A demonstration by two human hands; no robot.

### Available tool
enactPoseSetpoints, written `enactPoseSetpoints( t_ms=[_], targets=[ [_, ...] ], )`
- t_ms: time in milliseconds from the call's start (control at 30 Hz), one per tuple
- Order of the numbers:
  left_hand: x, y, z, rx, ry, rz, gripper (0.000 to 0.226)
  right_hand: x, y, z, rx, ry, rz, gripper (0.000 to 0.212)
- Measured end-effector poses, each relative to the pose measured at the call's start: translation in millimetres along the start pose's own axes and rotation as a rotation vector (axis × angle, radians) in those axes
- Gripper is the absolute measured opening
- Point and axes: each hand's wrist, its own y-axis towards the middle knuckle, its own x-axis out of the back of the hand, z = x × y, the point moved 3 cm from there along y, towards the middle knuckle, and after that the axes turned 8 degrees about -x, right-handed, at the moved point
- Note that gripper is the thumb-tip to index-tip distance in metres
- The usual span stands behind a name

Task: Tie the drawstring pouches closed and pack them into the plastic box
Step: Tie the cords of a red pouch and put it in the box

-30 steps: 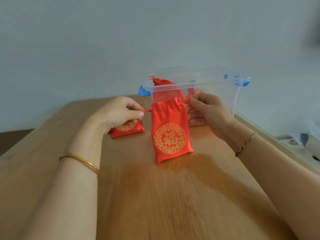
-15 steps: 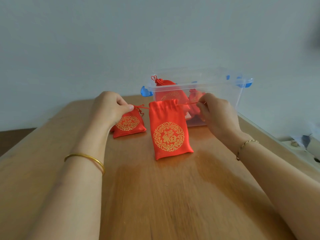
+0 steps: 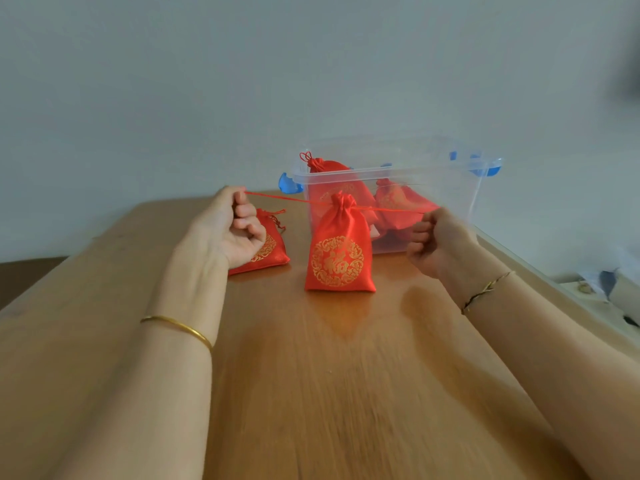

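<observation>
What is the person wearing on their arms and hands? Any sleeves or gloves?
No sleeves or gloves: the left hand and right hand are bare. The left wrist has a plain gold bangle; the right wrist a thinner, twisted-looking gold bracelet.

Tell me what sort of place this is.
Probably a plain room in a home or small workroom: a wooden table against a blank pale wall, a clear plastic storage box with blue latches, and small red satin drawstring pouches with gold prints.
</observation>
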Motion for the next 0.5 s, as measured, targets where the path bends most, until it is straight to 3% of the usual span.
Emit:
enactPoseSetpoints(
  t_ms=[133, 267, 500],
  targets=[
    [-19.3, -7.2, -10.1, -0.216, 0.047, 0.164, 0.037, -9.0, -19.1, 18.8, 0.320, -0.142, -0.031, 0.029],
    [-48.8, -30.3, -15.4, -0.338, 0.131, 0.409, 0.034, -35.9, -56.0, 37.3, 0.635, -0.320, 0.110, 0.037],
    [-69.6, -53.6, -12.1, -0.495, 0.612, 0.511, 0.010, -77.4, -97.8, 51.4, 0.800, -0.669, 0.295, 0.037]
  ],
)
